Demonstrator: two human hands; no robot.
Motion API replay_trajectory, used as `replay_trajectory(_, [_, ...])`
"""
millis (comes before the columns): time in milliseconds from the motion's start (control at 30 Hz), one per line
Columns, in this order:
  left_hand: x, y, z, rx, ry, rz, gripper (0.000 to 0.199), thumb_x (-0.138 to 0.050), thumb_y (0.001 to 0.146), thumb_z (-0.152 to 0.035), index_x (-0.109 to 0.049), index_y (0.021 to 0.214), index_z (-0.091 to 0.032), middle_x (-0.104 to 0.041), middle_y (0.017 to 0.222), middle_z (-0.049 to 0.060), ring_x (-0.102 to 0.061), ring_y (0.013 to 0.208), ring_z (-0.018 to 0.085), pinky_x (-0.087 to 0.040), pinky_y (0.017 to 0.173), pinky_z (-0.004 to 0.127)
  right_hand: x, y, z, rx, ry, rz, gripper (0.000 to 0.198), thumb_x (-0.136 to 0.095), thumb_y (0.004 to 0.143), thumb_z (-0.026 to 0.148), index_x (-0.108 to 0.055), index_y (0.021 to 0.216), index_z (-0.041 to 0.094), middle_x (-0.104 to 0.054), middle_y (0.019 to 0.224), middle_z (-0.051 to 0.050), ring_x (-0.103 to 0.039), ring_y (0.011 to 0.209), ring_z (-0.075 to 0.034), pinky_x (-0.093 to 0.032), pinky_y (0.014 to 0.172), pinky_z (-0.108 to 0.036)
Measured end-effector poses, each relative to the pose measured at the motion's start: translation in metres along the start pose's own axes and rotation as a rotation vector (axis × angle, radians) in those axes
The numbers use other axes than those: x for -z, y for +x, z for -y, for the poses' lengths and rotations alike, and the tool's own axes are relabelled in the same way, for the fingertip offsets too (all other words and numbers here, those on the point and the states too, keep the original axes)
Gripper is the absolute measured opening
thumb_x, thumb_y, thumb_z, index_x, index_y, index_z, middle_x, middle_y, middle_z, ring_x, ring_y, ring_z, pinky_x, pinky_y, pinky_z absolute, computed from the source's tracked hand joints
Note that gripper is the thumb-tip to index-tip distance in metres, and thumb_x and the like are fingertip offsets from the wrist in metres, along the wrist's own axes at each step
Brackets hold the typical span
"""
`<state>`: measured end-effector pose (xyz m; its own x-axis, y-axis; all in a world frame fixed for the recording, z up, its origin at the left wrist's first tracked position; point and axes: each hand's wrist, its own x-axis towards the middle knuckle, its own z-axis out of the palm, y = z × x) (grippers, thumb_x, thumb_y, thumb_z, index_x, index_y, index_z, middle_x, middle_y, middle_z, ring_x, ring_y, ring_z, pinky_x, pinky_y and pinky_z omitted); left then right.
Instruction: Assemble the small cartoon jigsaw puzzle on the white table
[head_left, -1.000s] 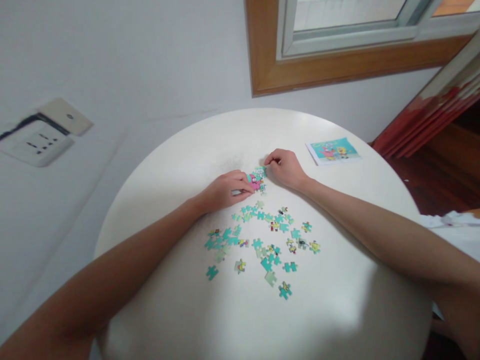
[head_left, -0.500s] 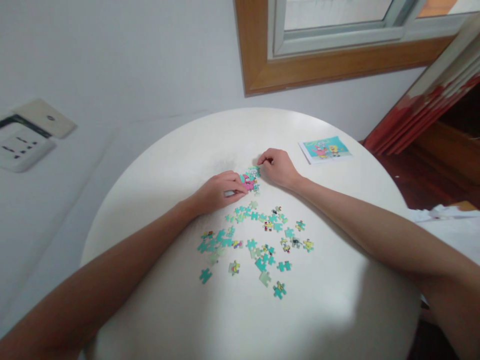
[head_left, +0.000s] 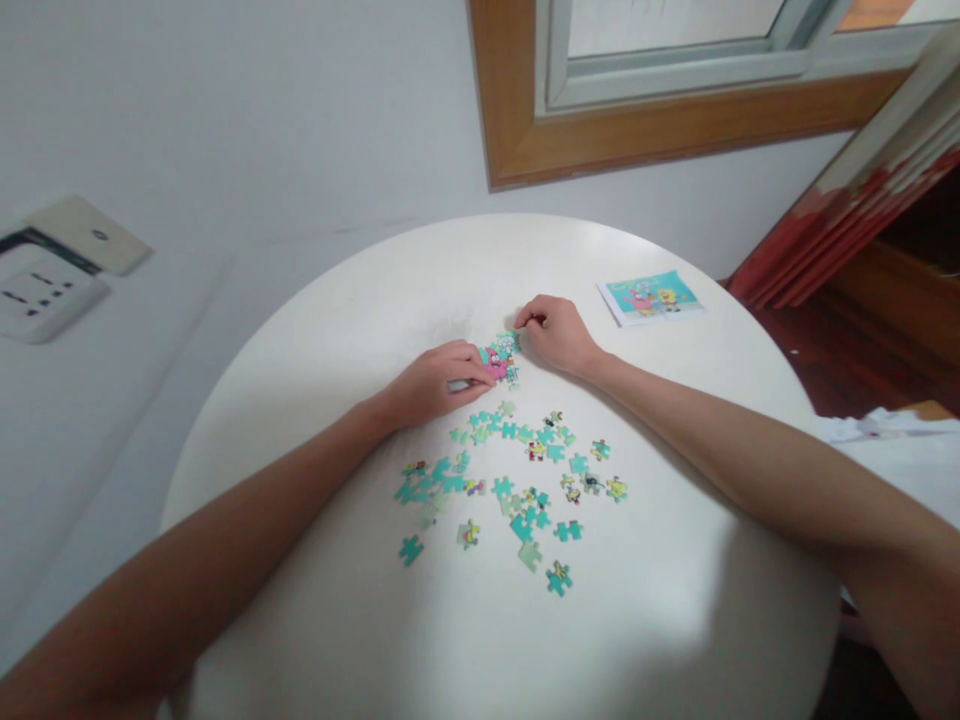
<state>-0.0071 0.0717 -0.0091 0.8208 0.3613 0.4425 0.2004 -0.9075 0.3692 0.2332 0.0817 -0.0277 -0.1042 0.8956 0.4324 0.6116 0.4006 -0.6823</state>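
A small patch of joined jigsaw puzzle pieces (head_left: 496, 360), showing a pink figure and a pale teal face, lies between my hands. My left hand (head_left: 442, 378) is closed at its left edge, thumb and fingers pinched against the pink part. At the upper right edge, my right hand (head_left: 553, 330) is curled, its fingertips on a teal piece partly hidden by the hand. Nearer to me, many loose puzzle pieces (head_left: 508, 431) in teal, pale green and yellow are spread out, among them a yellow-and-green piece (head_left: 468, 535).
The round white table (head_left: 337, 620) stands against a wall with a wood-framed window (head_left: 510, 140). A picture card (head_left: 651, 298) with cartoon figures lies at the back right. A wall socket (head_left: 49, 290) is at the left, a red and white curtain (head_left: 810, 240) at the right.
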Motion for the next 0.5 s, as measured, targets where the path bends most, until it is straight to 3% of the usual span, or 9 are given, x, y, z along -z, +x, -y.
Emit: replay_trajectory(500, [-0.0004, -0.0003, 0.0000, 0.010, -0.002, 0.004, 0.013, -0.062, 0.092, -0.021, -0.075, 0.092, -0.020, -0.070, 0.087, 0.006, -0.063, 0.081, 0.015, -0.051, 0.074, 0.028, 0.0005, -0.0002, -0.0006, -0.003, -0.003, 0.012, 0.027, -0.048, 0.074, 0.008, -0.073, 0.077, 0.016, -0.070, 0.082, -0.007, -0.059, 0.075, -0.017, -0.044, 0.077, -0.033])
